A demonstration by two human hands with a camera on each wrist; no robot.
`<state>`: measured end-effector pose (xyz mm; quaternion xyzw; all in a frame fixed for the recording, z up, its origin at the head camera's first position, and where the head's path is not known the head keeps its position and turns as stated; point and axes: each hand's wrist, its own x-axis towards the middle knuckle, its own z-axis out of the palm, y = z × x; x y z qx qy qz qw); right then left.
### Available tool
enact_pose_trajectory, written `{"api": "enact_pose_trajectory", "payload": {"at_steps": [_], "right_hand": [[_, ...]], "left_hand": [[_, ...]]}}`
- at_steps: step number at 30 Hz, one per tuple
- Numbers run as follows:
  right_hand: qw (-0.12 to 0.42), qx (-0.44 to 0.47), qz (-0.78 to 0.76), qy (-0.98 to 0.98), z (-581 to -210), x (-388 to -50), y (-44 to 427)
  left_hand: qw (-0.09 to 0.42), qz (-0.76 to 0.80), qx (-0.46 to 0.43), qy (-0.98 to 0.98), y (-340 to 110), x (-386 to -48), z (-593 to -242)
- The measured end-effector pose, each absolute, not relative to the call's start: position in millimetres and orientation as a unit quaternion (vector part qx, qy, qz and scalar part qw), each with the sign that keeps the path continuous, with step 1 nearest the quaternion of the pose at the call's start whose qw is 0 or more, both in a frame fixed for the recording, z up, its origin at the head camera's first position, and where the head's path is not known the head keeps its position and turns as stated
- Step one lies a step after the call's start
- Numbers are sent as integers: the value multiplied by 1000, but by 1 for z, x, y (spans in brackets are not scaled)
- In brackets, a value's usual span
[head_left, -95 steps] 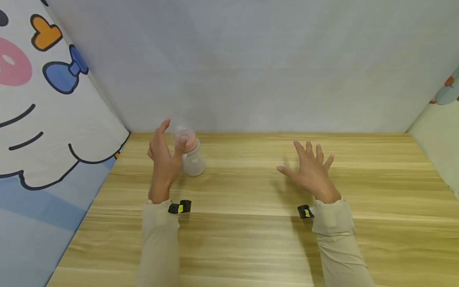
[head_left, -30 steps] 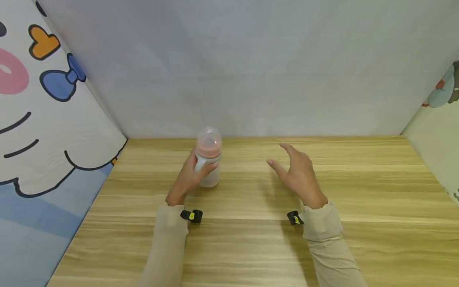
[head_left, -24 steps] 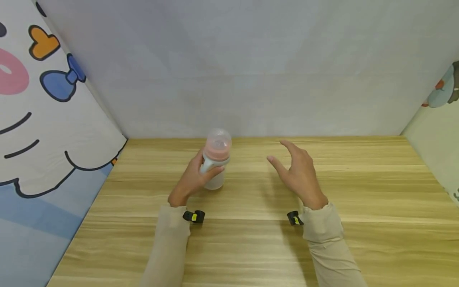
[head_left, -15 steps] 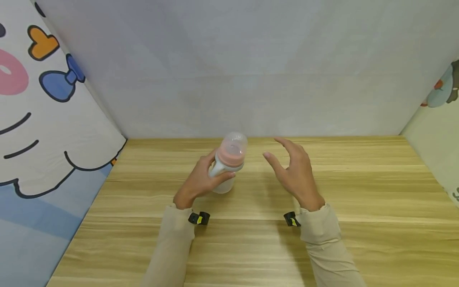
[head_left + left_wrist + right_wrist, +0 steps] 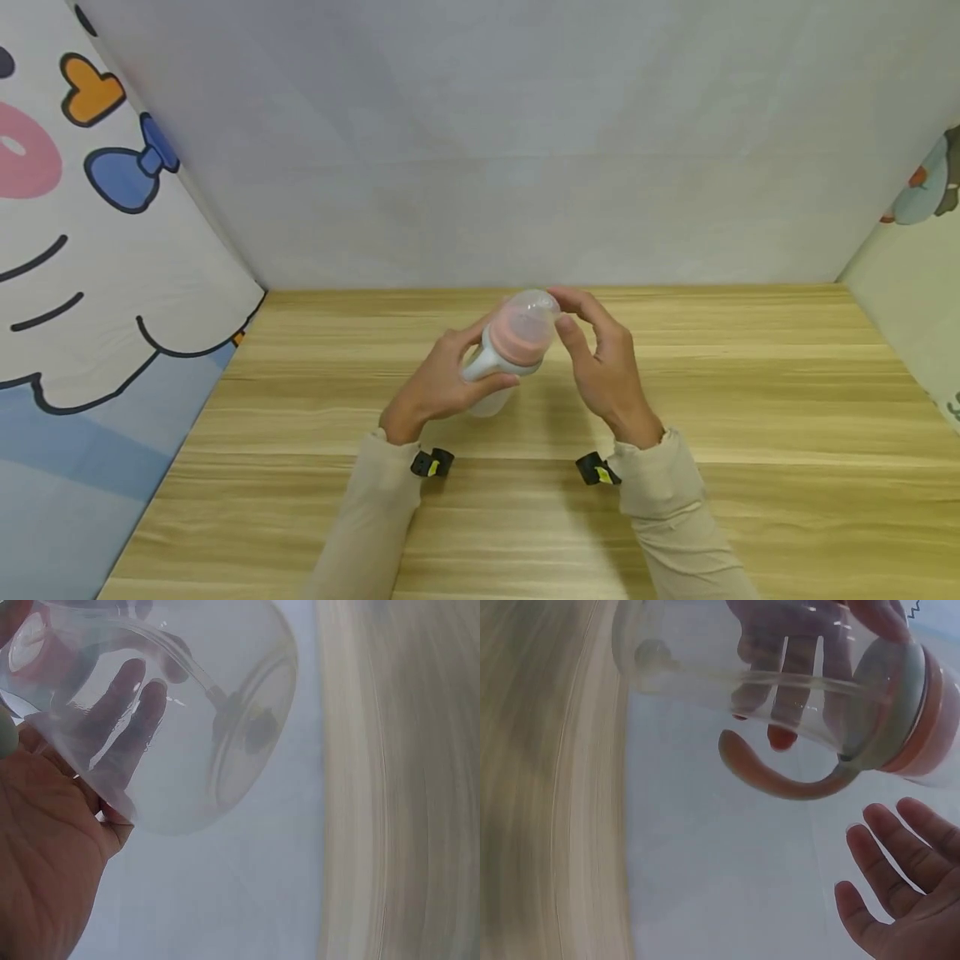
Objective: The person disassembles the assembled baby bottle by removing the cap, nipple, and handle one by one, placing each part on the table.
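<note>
A clear baby bottle with a pink collar, white handles and a clear domed cap tilts to the right above the table. My left hand grips its body near the collar; through the clear wall in the left wrist view, fingers show behind it. A straw with a weighted end runs inside the bottle, and one curved handle sticks out in the right wrist view. At the cap, my right hand has its thumb and index finger spread around the dome; I cannot tell whether they touch it.
The wood-grain table extends under both hands. A pale wall rises at its back edge. On the left stands a panel with cartoon prints; another printed panel is on the right.
My left hand has taken hold of the bottle, brought it rightward from the table's left side and tilted it toward my right hand. The right hand has moved left to the cap.
</note>
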<state>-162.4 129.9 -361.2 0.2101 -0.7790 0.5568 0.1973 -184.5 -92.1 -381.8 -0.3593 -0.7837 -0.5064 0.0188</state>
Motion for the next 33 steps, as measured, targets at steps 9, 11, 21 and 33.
{"api": "enact_pose_trajectory", "payload": {"at_steps": [9,11,21,33], "right_hand": [[178,210,590,-759,-361,-157,120],[172,204,601,-753,-361,-156,118],[153,220,688,-674,-357,-153,109],[214,202,723,-625,-355,-154,107]], "left_hand": [[35,-482,-405,-776,-84,-184,-382],[29,-481,-403,-778,-83,-182,-381],[-6,-508,-406,-760,-75,-178,-378],[-46,-568,-336,-750,-64,-171,-382]]}}
